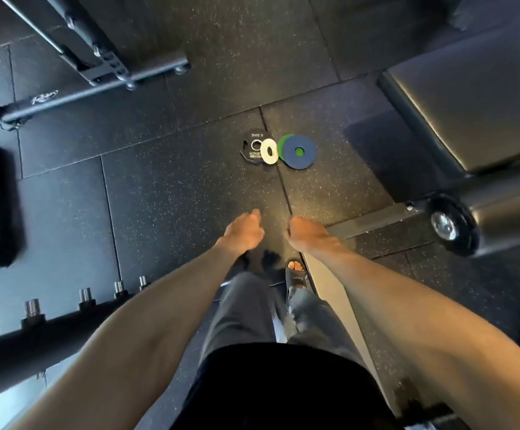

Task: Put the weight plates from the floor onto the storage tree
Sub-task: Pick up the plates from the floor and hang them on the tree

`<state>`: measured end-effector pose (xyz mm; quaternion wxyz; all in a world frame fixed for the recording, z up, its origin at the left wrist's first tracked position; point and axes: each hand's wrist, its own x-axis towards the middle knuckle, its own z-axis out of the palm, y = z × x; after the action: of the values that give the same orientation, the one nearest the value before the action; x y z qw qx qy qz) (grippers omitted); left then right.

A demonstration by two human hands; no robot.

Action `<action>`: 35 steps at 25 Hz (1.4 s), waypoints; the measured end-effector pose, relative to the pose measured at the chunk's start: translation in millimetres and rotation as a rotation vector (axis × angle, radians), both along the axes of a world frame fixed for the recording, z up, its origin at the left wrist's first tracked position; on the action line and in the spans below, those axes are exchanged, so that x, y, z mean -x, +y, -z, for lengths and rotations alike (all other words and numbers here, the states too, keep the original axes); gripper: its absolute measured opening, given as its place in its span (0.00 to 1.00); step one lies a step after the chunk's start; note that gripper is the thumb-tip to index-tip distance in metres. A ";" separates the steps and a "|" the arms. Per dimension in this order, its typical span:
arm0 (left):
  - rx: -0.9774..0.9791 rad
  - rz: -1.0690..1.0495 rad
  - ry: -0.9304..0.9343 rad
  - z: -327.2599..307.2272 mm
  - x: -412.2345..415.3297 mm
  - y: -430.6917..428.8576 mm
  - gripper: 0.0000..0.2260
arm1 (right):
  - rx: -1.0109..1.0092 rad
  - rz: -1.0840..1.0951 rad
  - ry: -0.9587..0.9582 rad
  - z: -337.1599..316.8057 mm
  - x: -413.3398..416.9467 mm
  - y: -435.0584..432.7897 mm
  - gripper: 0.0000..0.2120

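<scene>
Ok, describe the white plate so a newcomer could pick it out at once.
Start at the padded bench on the right, then look left to the small cluster of plates lying on the rubber floor. The white plate sits mid-cluster, overlapping the black plate, with the blue plate to its right. It is the smallest and the only white one.

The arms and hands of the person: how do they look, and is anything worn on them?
Both forearms are bare up to the picture's edge: no sleeves show. The left hand and the right hand wear no gloves, and no watch, band or ring can be seen on the wrists or fingers. Lower down, the person wears a black top, grey trousers and a black slide sandal.
</scene>
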<state>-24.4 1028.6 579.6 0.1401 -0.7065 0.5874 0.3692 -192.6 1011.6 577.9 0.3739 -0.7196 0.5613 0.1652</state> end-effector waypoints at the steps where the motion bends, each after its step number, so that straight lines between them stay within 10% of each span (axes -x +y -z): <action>1: -0.026 -0.037 -0.006 3.7 -6.1 -17.5 0.13 | -0.014 -0.012 -0.015 1.5 -5.6 -20.6 0.13; 19: -0.208 -0.349 0.073 146.3 -114.8 -348.3 0.14 | -0.032 -0.094 0.046 132.8 -133.3 -384.6 0.14; 35: -0.198 -0.604 -0.126 560.0 -142.7 -475.6 0.24 | 0.023 0.066 0.117 577.7 -148.9 -544.8 0.11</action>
<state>118.3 553.0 19.6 0.1283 -0.8532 0.3024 0.4051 -43.7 466.8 0.2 0.3374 -0.6940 0.6074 0.1884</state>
